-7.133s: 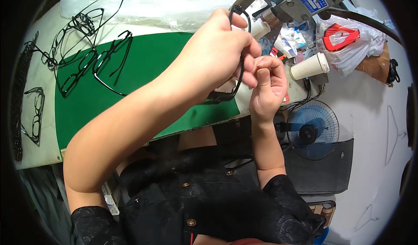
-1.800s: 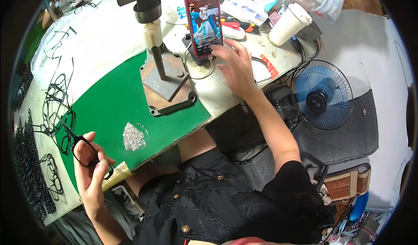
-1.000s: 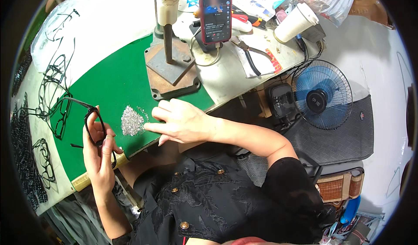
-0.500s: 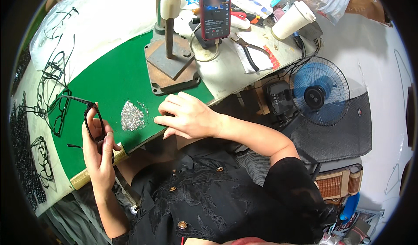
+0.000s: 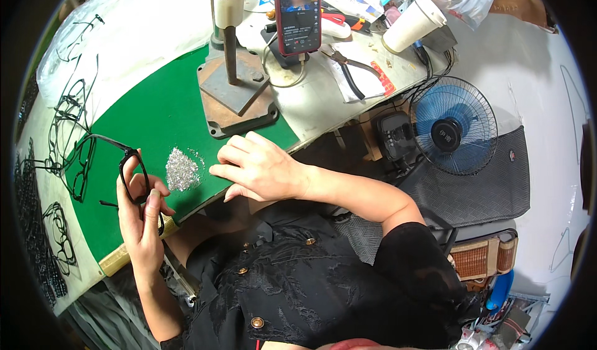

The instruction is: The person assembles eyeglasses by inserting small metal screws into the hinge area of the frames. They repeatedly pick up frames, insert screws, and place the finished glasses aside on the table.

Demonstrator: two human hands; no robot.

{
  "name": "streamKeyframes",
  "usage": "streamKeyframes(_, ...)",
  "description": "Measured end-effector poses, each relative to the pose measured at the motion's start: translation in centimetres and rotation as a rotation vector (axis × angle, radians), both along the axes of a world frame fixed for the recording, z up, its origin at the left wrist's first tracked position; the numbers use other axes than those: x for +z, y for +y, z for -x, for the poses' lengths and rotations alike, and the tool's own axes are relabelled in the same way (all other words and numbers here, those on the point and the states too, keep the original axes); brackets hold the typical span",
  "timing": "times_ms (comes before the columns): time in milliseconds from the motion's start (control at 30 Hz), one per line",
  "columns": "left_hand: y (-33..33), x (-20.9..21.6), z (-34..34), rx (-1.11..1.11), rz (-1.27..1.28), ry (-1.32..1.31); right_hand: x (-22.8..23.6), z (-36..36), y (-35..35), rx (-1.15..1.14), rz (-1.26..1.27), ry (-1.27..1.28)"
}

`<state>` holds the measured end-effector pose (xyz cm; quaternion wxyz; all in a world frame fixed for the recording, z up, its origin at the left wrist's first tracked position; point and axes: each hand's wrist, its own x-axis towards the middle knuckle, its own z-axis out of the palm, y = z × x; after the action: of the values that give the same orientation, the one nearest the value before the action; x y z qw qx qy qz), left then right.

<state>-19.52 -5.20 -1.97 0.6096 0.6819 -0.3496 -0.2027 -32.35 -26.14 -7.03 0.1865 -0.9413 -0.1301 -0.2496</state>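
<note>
A person's left hand (image 5: 142,220) holds a black eyeglass frame (image 5: 107,171) over a green mat (image 5: 158,116). The right hand (image 5: 260,166) rests flat on the mat, fingertips beside a small heap of silvery bits (image 5: 182,169).

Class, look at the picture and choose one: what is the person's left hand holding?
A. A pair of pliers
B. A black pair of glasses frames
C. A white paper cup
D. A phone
B. The left hand grips a black pair of glasses frames over the green mat, while the right hand rests flat on the mat beside a small pile of shiny bits.
</note>
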Motion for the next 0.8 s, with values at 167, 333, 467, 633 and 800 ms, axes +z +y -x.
streamKeyframes(167, -0.52, 0.48, 0.25, -0.012, -0.033, 0.001, 0.39, 0.05, -0.16, 0.044, 0.014, 0.017)
streamKeyframes(333, -0.64, 0.26, 0.08, -0.012, -0.018, -0.005, 0.06, 0.05, -0.39, 0.041, 0.029, 0.008)
streamKeyframes(467, -0.71, 0.2, 0.1, -0.004, -0.014, 0.001, 0.02, -0.05, -0.38, 0.041, 0.04, 0.014)
streamKeyframes(633, -0.8, 0.24, 0.02, -0.012, -0.013, -0.003, 0.21, -0.09, -0.45, 0.063, 0.052, 0.011)
streamKeyframes(800, -0.64, 0.05, -0.15, -0.005, -0.018, 0.006, 0.0, -0.12, -0.39, 0.036, 0.048, 0.017)
